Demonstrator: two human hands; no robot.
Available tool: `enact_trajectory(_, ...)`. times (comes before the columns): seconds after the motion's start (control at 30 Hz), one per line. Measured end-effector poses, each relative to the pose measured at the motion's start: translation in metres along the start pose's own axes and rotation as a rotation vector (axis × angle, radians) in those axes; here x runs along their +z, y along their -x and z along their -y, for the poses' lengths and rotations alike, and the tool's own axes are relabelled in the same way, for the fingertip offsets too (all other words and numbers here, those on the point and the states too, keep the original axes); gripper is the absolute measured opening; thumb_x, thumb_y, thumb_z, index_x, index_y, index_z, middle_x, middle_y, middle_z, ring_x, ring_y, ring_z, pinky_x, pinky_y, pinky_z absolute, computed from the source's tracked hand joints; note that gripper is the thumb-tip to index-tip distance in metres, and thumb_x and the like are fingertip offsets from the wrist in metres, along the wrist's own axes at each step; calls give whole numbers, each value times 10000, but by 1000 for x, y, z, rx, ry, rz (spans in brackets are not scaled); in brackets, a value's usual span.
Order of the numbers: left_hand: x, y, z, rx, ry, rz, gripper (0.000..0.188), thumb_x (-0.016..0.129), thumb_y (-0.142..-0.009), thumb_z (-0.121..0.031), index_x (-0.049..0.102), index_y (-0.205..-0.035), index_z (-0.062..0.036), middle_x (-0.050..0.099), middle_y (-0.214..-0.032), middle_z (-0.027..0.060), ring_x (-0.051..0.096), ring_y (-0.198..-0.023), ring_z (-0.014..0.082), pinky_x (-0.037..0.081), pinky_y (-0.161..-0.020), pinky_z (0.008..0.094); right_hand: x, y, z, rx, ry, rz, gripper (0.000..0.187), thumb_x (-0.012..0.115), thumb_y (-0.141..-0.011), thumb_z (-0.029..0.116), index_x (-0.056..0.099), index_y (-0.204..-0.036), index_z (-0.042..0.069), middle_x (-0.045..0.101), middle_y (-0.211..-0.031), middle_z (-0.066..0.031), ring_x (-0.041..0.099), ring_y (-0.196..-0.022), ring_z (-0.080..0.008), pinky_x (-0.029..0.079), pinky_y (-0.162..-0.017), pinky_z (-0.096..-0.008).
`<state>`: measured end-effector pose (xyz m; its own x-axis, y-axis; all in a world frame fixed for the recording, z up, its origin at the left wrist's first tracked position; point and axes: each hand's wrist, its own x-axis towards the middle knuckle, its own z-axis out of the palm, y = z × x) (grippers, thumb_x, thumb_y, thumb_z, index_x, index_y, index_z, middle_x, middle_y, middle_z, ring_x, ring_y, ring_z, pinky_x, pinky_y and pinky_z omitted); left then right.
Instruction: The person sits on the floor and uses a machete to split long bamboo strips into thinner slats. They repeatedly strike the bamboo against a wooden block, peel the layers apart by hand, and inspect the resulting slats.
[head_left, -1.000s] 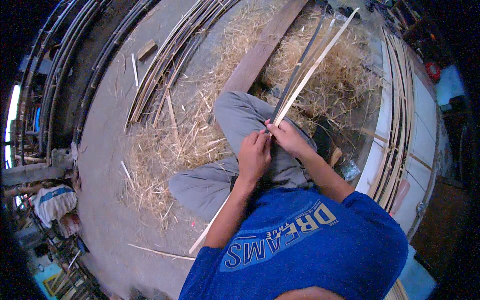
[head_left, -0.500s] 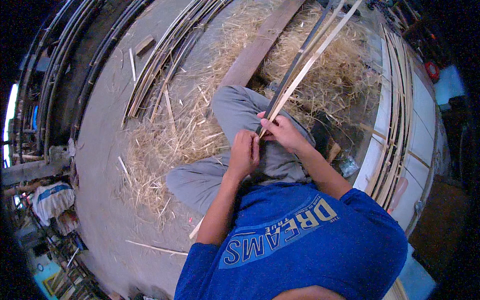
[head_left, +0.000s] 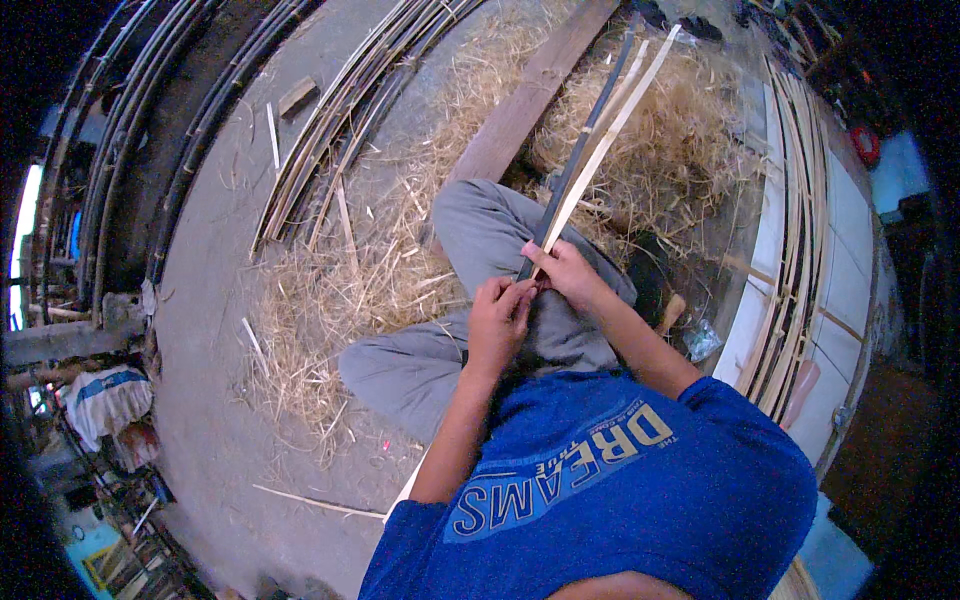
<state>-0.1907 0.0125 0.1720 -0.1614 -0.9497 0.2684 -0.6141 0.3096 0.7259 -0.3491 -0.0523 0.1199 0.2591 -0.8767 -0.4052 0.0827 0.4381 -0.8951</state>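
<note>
Several long bamboo strips [head_left: 606,142], one dark-skinned and the others pale, run from my hands up and to the right, their far ends spread apart. Near their lower ends my right hand [head_left: 566,272] is closed around them, thumb lying along the top. Just below and to the left, my left hand [head_left: 502,318] pinches at the strips' lower ends with fingertips pressed together. The two hands almost touch over my lap in grey trousers [head_left: 490,225]. Exactly what the left fingertips grip is partly hidden.
Pale shavings [head_left: 350,320] cover the floor to the left and ahead. A wooden plank [head_left: 530,95] extends away from my knee. Bundled strips [head_left: 350,110] lie at far left, with more strips [head_left: 795,230] on white tiles at right. Dark poles [head_left: 120,130] stand at the left edge.
The strips have drawn back toward me, so their far ends now show lower. My left hand has shifted slightly right and down, closer to the right hand.
</note>
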Motion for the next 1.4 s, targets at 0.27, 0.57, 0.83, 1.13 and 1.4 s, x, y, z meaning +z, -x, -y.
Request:
enact_trajectory(0.27,6,0,9,113,-145,10,126,633,-831,-83,627,-956,-73,588,-853,115,561,-807,310,461,-698,394,8,7,8,-24,-3,24,266,565,-956,334,608,-908,76,562,-750,39,531,-672,-56,470,-568,-246)
enact_trajectory(0.57,9,8,24,211,-101,-41,90,621,-837,-72,581,-905,-28,571,-883,149,554,-829,335,458,-712,411,16,13,18,-99,100,-18,333,542,-965,354,585,-803,66,592,-663,4,545,-574,-78,454,-516,-248)
enact_trajectory(0.83,-5,5,-6,108,-145,-5,136,624,-844,-99,607,-968,-46,580,-887,137,567,-838,333,480,-726,403,7,-7,-14,-143,167,-131,324,547,-962,334,621,-867,34,617,-675,-14,579,-573,-94,484,-522,-247)
enact_trajectory(1.13,2,6,6,203,-93,-53,185,633,-798,-55,611,-981,-46,603,-927,134,581,-872,328,494,-749,396,14,1,-2,-80,-163,-169,375,480,-987,340,631,-952,-1,655,-858,-79,636,-744,-156,533,-678,-306)
enact_trajectory(1.4,1,10,17,246,-18,-59,131,641,-814,-44,599,-936,-19,604,-903,143,585,-861,329,493,-743,396,30,1,0,-188,-293,-128,385,421,-1010,313,599,-991,-28,652,-1029,-150,644,-921,-225,521,-842,-364)
